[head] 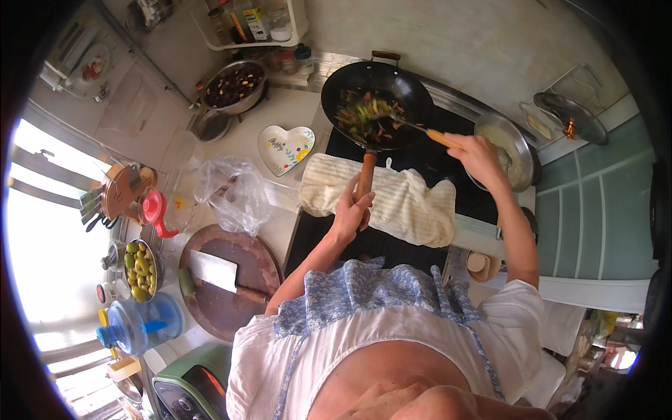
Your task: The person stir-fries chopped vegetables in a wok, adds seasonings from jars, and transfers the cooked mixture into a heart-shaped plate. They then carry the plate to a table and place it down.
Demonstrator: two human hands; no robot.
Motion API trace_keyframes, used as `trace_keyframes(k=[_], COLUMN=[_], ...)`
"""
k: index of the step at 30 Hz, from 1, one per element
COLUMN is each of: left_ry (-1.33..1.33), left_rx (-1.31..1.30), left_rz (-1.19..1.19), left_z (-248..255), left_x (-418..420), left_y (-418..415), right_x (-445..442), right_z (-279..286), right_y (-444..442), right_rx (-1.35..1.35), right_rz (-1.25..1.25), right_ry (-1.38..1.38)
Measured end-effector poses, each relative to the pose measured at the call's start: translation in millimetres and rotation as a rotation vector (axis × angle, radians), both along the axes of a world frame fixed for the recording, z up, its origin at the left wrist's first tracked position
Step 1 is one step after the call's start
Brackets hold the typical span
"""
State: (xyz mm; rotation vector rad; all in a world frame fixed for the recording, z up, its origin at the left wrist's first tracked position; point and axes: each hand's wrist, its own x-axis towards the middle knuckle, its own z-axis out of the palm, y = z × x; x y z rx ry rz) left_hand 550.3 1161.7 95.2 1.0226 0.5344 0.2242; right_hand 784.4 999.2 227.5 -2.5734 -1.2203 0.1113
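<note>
A black wok (pixel 415 102) stands on the dark cooktop (pixel 436 157), its far side near the wall. Chopped green and brown food (pixel 367 113) lies inside, partly blurred. My left hand (pixel 353 210) grips the wok's wooden handle (pixel 367 170). In my right hand (pixel 475 157) is the wooden handle of a metal spatula (pixel 412 124), whose head is down in the food. A cream ribbed towel (pixel 378 202) lies across the cooktop's front, beneath the wok handle. Left of the wok is a heart-shaped plate (pixel 283 149) with a flower pattern.
At the right is a metal pan (pixel 520 152) with pale contents. A cleaver (pixel 214 269) rests on a round cutting board (pixel 231 310) at the left, below a clear plastic bag (pixel 236 191). A bowl of dark food (pixel 233 89) stands at the back left. A lid (pixel 577 118) hangs at the right wall.
</note>
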Motion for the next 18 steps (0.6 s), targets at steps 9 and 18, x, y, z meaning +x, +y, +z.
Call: trace_keyframes(k=[9,18], left_ry=[-0.013,-0.014], left_rx=[0.015,0.009], left_rz=[0.017,0.015], left_z=[-1.6,-2.4], left_x=[-3.7,-1.2], left_y=[2.0,1.8], right_x=[79.6,97.4], right_z=[-42.5,-80.9], right_y=[21.5,46.7], right_rx=[0.254,0.279], right_rz=[-0.332,-0.079], right_ry=[0.828,1.034])
